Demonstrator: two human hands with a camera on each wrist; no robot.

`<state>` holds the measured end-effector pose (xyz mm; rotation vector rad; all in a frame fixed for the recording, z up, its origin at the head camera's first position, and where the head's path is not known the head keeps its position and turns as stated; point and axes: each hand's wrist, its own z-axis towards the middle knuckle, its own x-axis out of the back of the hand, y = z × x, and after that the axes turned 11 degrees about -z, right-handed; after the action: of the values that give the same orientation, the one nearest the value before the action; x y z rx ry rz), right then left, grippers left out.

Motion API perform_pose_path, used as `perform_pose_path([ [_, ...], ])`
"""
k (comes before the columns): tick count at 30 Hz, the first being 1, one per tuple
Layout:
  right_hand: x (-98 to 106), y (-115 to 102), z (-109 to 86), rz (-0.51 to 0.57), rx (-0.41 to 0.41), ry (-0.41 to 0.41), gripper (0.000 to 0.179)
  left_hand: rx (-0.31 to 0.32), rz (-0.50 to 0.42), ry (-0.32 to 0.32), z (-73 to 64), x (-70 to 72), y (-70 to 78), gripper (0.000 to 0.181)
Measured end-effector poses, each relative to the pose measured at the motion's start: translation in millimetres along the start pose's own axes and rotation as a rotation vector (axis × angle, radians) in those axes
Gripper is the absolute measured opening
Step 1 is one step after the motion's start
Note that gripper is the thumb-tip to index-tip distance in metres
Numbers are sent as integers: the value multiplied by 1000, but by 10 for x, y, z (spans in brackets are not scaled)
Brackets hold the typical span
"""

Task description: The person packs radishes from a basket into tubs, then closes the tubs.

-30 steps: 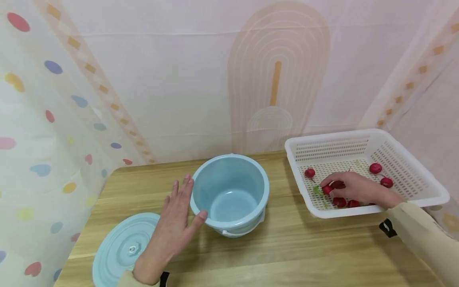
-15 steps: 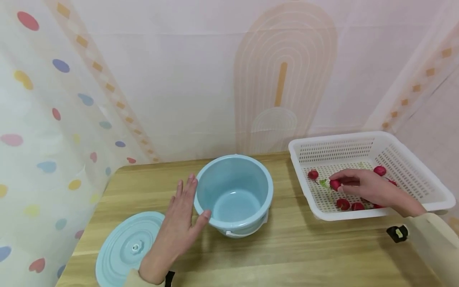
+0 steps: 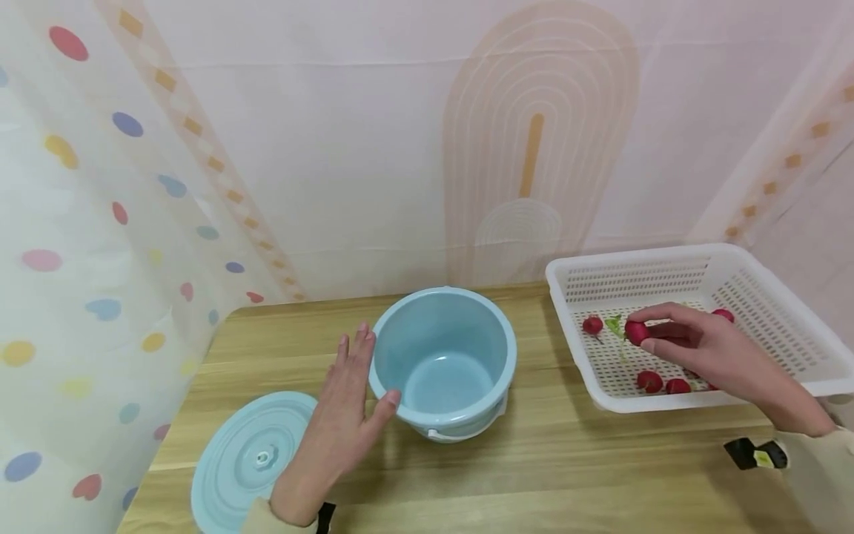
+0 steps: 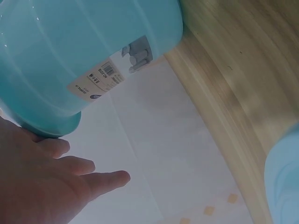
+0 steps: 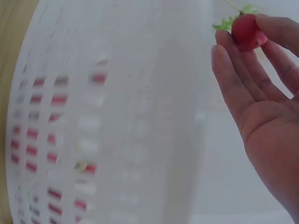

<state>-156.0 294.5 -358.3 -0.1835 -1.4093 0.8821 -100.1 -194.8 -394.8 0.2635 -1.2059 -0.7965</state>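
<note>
A red radish (image 3: pixel 637 332) with small green leaves is pinched between the thumb and fingers of my right hand (image 3: pixel 714 348), above the white basket (image 3: pixel 667 404). The right wrist view shows the same radish (image 5: pixel 246 31) at the fingertips. Several other radishes (image 3: pixel 649 381) lie on the basket's slotted floor, some partly hidden by the hand. With fingers straight, my left hand (image 3: pixel 336 415) touches the left rim of the light blue bucket (image 3: pixel 443 423). Inside, the bucket's bottom is bare. In the left wrist view, the fingers (image 4: pixel 77 165) lie by the bucket's rim, near its label (image 4: pixel 110 70).
A round light blue lid (image 3: pixel 247 460) lies on the wooden table (image 3: pixel 520 475) left of the bucket, partly behind my left forearm. A patterned curtain (image 3: pixel 360 148) hangs along the back and left edges of the table.
My right hand has lifted the radish up from the basket floor. The left hand stays at the bucket's rim. The head view has shifted slightly.
</note>
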Motion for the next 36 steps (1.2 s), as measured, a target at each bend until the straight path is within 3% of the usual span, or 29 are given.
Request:
perform_pose_path([
  [6,-45,-223,-36,99,73,54,39,1,-1,2,4,9,-4,79],
  [16,-247,-578,28,416,291,165,47,4,5,-6,20,38,-16,78],
  [22,-354,-844,58,334,286,195,46,1,13,-7,40,46,-13,79],
  [29,-502,-1098,153,342,360,188,43,-12,9,-2,51,39,-18,79],
  [36,-637,-1257,264,292,367,212,43,-18,0,3,59,6,-14,80],
])
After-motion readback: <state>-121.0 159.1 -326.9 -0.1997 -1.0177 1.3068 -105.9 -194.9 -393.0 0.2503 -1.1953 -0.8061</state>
